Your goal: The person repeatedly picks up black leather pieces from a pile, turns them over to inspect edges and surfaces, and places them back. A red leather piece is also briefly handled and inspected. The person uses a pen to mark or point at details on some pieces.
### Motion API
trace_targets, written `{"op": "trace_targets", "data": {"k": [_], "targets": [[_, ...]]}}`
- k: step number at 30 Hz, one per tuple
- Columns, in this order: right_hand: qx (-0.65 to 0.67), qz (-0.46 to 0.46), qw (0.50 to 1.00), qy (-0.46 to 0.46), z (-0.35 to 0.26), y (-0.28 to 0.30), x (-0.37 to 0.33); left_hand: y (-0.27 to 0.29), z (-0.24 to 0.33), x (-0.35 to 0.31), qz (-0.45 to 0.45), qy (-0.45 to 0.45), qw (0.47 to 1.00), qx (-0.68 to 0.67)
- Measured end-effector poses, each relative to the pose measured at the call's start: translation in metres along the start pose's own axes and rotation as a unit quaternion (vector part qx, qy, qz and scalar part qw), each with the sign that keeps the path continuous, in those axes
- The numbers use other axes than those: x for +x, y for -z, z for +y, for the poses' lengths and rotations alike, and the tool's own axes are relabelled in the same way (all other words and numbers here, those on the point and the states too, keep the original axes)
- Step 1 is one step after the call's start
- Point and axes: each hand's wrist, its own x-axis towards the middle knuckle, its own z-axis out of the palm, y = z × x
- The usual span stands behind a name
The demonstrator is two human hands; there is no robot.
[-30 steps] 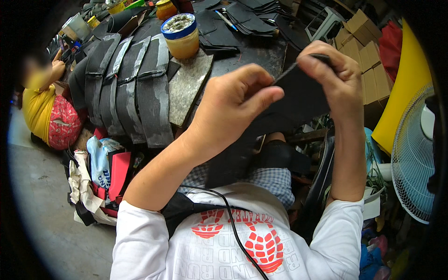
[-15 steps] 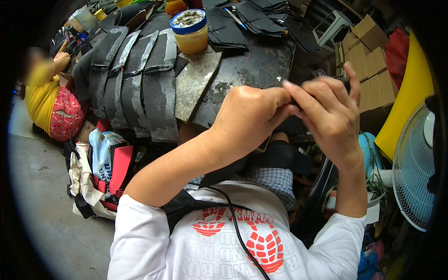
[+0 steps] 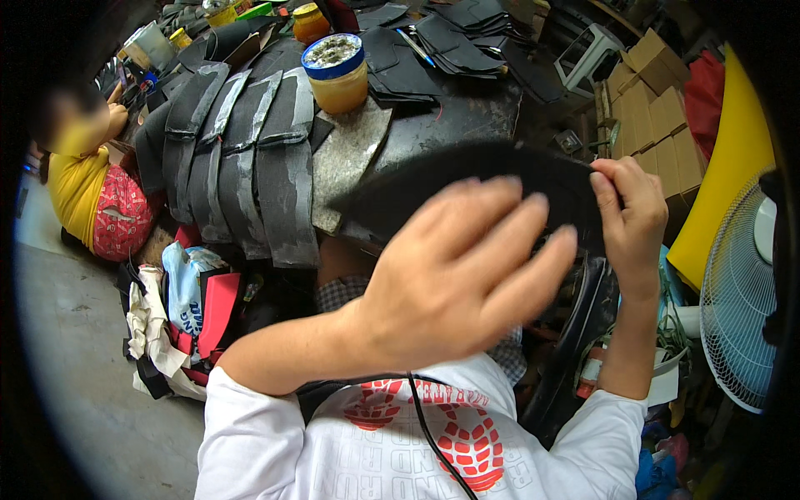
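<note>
My right hand (image 3: 632,212) pinches the right-hand corner of a flat black panel (image 3: 546,168), held up in front of me. Over that panel is my left hand (image 3: 471,279), its fingers stretched out and smeared by motion. Whether those fingertips touch the panel I cannot tell. Overlapping dark grey pieces (image 3: 237,179) with pale, shiny bands along them lie on the table to the left. Behind them stands a blue-rimmed tub (image 3: 335,79) with yellowish contents and a crusted top, beside a speckled grey board (image 3: 354,154).
Stacked black pieces (image 3: 450,50) and an orange jar (image 3: 311,23) sit at the table's far side. At right are cardboard boxes (image 3: 658,117), a grey stool (image 3: 587,58) and a fan (image 3: 742,292). A person in yellow (image 3: 79,187) sits at left, near a scrap pile (image 3: 179,312).
My hands were close together, fingertips meeting. They have parted: my left hand has come lower and opened, while my right has dropped slightly. The black panel now shows broadly between them.
</note>
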Motion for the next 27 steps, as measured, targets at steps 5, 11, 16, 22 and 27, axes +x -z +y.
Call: {"op": "trace_targets", "data": {"k": [5, 11, 16, 22, 27], "targets": [[0.258, 0.032, 0.935, -0.240, 0.019, -0.013, -0.016, -0.002, -0.002, -0.026, -0.189, 0.238, 0.945, -0.124], [0.504, -0.069, 0.794, -0.333, -0.016, -0.048, -0.044, -0.042, -0.054, -0.037, 0.165, 0.476, 0.664, -0.552], [0.513, -0.161, 0.789, -0.296, -0.033, -0.060, -0.048, -0.044, -0.061, -0.039, 0.247, 0.399, 0.762, -0.447], [0.490, -0.233, 0.780, -0.312, -0.044, -0.084, -0.027, -0.041, -0.052, -0.042, 0.146, 0.402, 0.770, -0.474], [0.552, -0.173, 0.751, -0.319, -0.053, -0.092, -0.031, -0.025, -0.081, -0.053, 0.056, 0.378, 0.710, -0.592]]}}
